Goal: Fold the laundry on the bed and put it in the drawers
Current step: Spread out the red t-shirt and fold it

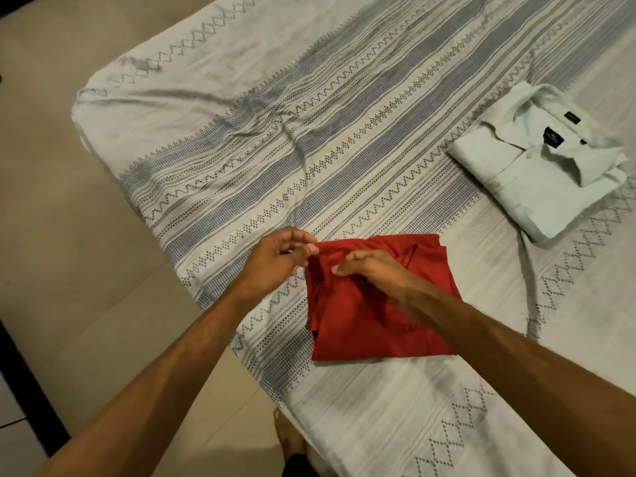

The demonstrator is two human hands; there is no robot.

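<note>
Two hands work at the far left corner of a folded red garment point(364, 315) lying on the bed point(395, 418) near its edge: your left hand point(275, 261) hovers at that corner with its fingers point(303, 251) loosely curled and their tips at the red cloth's edge, though a true pinch cannot be told. Your right hand point(371, 270) lies flat on the garment just beside the left, fingers straight and pressing the cloth down. Well beyond your right hand, a folded white collared shirt point(540, 170) rests on the patterned bedsheet point(275, 139).
</note>
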